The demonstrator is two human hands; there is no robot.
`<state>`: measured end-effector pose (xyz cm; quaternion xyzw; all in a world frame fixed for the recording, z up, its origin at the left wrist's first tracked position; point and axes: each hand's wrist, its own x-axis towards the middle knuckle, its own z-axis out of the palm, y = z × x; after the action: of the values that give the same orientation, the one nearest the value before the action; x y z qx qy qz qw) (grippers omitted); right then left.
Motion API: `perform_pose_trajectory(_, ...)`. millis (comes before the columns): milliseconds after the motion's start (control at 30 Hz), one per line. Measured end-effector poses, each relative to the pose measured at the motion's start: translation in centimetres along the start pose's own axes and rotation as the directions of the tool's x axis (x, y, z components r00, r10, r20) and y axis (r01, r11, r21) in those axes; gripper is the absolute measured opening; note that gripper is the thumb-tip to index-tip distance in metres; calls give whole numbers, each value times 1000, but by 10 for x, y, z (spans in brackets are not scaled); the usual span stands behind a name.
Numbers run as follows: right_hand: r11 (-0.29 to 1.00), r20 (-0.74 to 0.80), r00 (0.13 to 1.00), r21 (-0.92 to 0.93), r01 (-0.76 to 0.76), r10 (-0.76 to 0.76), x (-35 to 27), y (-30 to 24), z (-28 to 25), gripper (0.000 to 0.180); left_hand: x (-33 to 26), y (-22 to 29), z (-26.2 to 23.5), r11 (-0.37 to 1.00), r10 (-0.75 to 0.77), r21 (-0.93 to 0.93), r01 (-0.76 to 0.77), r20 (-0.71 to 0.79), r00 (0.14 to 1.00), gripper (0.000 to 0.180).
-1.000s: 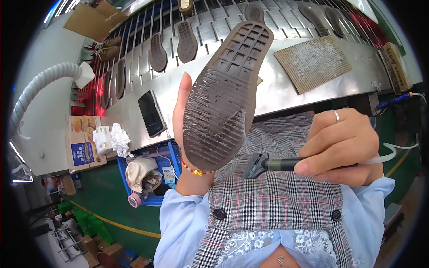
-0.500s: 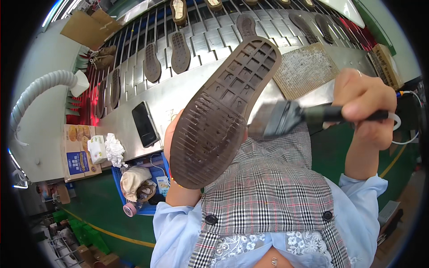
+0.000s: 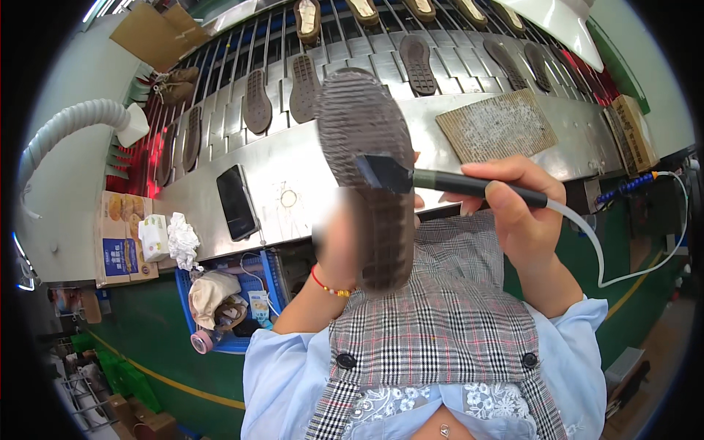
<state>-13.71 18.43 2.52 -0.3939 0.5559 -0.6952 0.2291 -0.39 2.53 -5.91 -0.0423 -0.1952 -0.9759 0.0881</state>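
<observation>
A brown rubber shoe sole [image 3: 364, 128], tread side up and smeared by motion, is held by my left hand [image 3: 339, 246] along its near left edge. Some fingertips show at the sole's right edge; the rest of that grip is hidden or blurred. My right hand [image 3: 532, 220] closes round the dark handle of a flat brush [image 3: 444, 181] with a pale tube running from its end. The dark brush head lies over the middle of the tread; whether it touches, I cannot tell.
Several soles, one of them [image 3: 418, 64], lie on a metal slatted conveyor [image 3: 337, 66]. On the steel ledge are a mottled board [image 3: 499, 125] and a phone [image 3: 237, 202]. A blue basket [image 3: 192, 308] holds a cloth and bottle. A grey flexible hose [image 3: 66, 128] juts in from the left.
The sole has swung upright and shifted left. The brush has moved left from beside the sole to over its tread, and my right hand has come lower and nearer the sole.
</observation>
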Motion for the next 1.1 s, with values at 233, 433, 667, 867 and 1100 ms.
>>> perform_pose_trajectory(233,816,256,915,-422,395,-310,-16,4,6,22,-29,-20,16,927,77,375,26,-256,964,61)
perform_pose_trajectory(433,721,388,797,-357,593,-463,-20,-7,16,31,-32,-13,20,931,164,357,-81,-208,964,54)
perform_pose_trajectory(667,687,386,787,-391,612,-481,-17,-6,20,28,-20,-12,28,832,370,524,-180,-285,884,61)
perform_pose_trajectory(867,742,374,793,-308,595,-481,-19,-7,22,29,-19,-9,27,791,463,557,-252,-277,842,70)
perform_pose_trajectory(1100,744,400,777,-277,608,-486,-21,-1,23,33,-13,-1,18,787,548,393,-476,-91,832,66)
